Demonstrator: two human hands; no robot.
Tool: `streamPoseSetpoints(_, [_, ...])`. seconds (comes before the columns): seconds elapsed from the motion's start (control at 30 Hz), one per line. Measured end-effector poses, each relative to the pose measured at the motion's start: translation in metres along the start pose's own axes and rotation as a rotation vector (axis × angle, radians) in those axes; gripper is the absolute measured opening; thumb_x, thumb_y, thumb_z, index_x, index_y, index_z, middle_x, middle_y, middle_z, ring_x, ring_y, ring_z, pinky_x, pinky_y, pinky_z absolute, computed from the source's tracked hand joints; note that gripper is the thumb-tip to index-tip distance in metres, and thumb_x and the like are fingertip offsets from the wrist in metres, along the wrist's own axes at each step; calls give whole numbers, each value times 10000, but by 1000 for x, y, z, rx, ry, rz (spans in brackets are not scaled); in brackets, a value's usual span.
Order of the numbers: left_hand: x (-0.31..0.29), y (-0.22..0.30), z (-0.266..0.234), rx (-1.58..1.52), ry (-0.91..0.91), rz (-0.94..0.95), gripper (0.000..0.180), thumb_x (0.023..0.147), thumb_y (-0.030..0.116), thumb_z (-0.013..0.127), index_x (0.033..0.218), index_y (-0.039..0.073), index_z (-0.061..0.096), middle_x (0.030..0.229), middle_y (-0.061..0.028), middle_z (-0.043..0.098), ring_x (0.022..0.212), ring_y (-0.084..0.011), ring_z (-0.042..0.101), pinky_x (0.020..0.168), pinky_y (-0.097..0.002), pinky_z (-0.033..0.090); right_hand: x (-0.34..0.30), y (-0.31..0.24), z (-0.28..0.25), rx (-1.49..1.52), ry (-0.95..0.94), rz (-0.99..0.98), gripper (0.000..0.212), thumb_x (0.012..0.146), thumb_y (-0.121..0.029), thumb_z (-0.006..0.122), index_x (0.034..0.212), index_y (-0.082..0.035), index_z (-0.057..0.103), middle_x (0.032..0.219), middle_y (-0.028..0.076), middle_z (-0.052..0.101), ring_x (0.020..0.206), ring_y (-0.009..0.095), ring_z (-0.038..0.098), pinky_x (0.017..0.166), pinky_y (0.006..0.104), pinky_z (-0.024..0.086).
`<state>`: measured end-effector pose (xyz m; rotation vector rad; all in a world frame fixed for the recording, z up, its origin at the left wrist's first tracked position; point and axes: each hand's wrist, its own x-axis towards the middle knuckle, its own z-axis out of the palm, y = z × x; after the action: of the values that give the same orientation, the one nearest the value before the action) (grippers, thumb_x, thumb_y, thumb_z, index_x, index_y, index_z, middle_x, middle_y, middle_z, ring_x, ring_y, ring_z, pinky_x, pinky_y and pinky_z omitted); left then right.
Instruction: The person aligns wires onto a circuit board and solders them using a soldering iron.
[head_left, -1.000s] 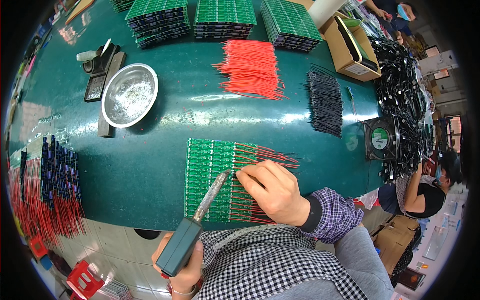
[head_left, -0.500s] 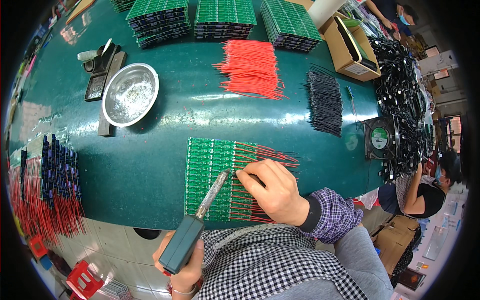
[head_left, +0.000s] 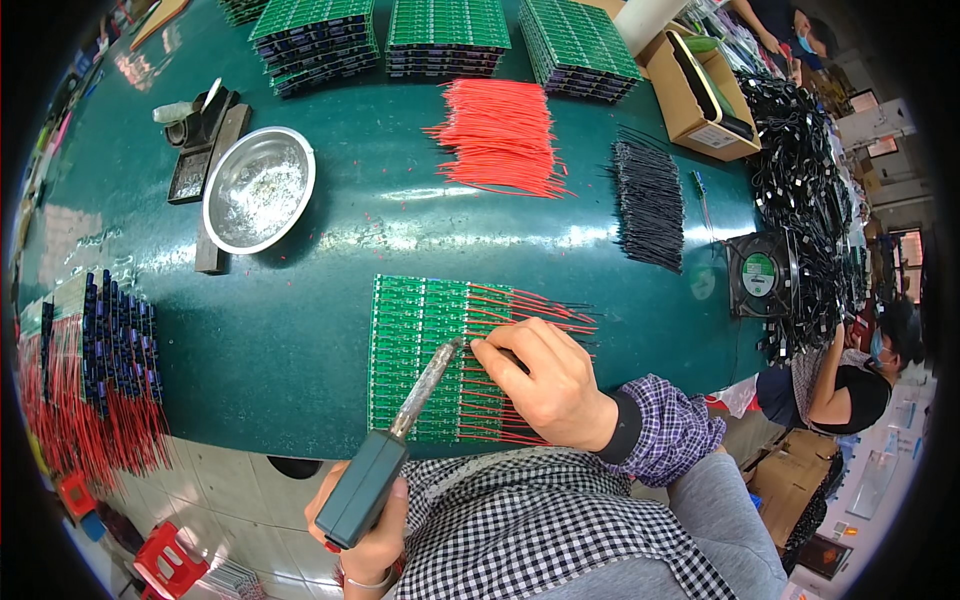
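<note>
Iron gripped in the left hand points at a green board, beside the right hand, its fingers pinched narrow, their hold hidden.

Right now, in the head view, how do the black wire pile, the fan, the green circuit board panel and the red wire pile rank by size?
Largest to smallest, as they look:
1. Green circuit board panel, partly covered
2. Red wire pile
3. Black wire pile
4. Fan
</note>
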<state>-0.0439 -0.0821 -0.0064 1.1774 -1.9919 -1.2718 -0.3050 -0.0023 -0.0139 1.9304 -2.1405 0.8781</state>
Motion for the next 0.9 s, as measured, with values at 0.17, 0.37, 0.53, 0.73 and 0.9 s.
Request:
streamPoseSetpoints(0.17, [-3, -5, 0, -33, 14, 24, 378, 759, 28, 878, 1091, -45, 713, 960, -92, 730, 803, -157, 668, 731, -287, 526, 0, -1, 0, -6, -11, 1, 335, 703, -40, 710, 1027, 46, 719, 949, 116, 663, 812, 235, 663, 670, 323, 560])
streamPoseSetpoints(0.37, [-2, -4, 0, -52, 9, 26, 390, 755, 20, 877, 1099, -51, 708, 971, -103, 732, 816, -167, 676, 748, -291, 532, 0, -2, -1, -16, -23, 12, 326, 712, -44, 706, 1025, 46, 712, 960, 120, 661, 818, 244, 662, 681, 332, 558])
streamPoseSetpoints(0.53, [6, 6, 4, -36, 61, 39, 241, 706, -12, 801, 929, -67, 726, 848, -154, 703, 663, -242, 668, 600, -312, 517, -2, -2, 2, -13, -3, 27, 308, 721, -42, 704, 1020, 34, 714, 956, 108, 663, 822, 242, 659, 682, 350, 539])
streamPoseSetpoints(0.73, [1, 3, 4, -56, 105, -10, 257, 712, 8, 809, 943, -70, 729, 866, -172, 708, 670, -245, 674, 611, -319, 522, -1, -4, 0, 13, 60, -11, 296, 717, -44, 713, 1006, 18, 724, 933, 91, 681, 813, 228, 659, 677, 341, 519])
streamPoseSetpoints(0.9, [-1, 1, 1, -24, 95, -7, 255, 710, 13, 811, 936, -73, 729, 872, -176, 713, 685, -254, 688, 617, -329, 531, -5, -2, 1, 30, 14, -48, 292, 749, -54, 721, 1025, 35, 687, 974, 113, 665, 829, 229, 639, 669, 326, 511])
